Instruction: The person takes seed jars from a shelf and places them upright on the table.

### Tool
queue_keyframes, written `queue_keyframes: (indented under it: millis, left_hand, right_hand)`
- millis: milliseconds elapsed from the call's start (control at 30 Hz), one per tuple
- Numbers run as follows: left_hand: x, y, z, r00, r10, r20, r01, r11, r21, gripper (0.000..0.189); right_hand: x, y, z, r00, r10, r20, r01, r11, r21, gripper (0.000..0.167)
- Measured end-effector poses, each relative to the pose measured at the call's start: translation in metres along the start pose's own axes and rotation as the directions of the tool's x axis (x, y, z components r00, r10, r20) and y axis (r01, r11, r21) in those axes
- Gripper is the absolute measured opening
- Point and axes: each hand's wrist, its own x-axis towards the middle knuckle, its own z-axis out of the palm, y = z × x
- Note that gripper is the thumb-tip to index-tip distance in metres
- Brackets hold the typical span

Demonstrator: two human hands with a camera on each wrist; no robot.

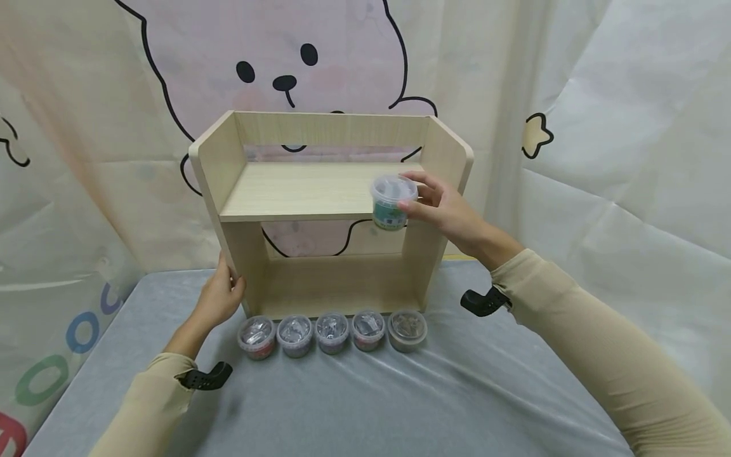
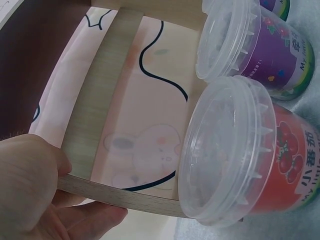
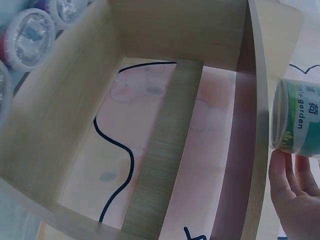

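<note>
My right hand [image 1: 442,206] grips a clear-lidded plastic cup with a green label [image 1: 389,214] between thumb and fingers. In the head view the cup appears in front of the upper shelf's right part; the right wrist view shows the same green cup [image 3: 302,117] beside the shelf board's edge. A light wooden two-tier shelf [image 1: 297,190] stands on the table. My left hand [image 1: 217,295] holds the front edge of its left side panel, thumb on the inner side and fingers outside, as the left wrist view shows.
Several lidded cups stand in a row before the shelf, among them a red-labelled cup [image 2: 287,160] and a purple-labelled cup [image 2: 275,55]. A grey cloth [image 1: 365,400] covers the table. Behind hangs a printed curtain [image 1: 485,82].
</note>
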Motion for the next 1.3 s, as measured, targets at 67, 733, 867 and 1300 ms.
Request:
queue_keyframes:
  millis: [67,733,867,1300]
  left_hand:
    - [0.000,0.000,0.000,1.000,0.003,-0.002,-0.003,1.000,0.001,0.057]
    - [0.000,0.001,0.000,1.000,0.004,0.002,-0.004,1.000,-0.007,0.058]
    - [0.000,0.001,0.001,1.000,0.002,0.010,-0.002,1.000,-0.003,0.060]
    - [-0.002,0.003,-0.002,1.000,0.004,0.024,-0.003,1.000,-0.015,0.061]
  right_hand:
    - [-0.003,0.002,-0.001,1.000,-0.002,0.000,0.002,1.000,-0.006,0.055]
    - [-0.040,0.042,-0.008,0.999,0.044,0.003,-0.043,0.997,-0.059,0.056]
    - [-0.046,0.053,-0.009,0.998,0.057,0.002,-0.057,0.997,-0.057,0.055]
    - [-0.063,0.086,-0.012,0.998,0.061,0.008,-0.061,0.998,-0.026,0.054]
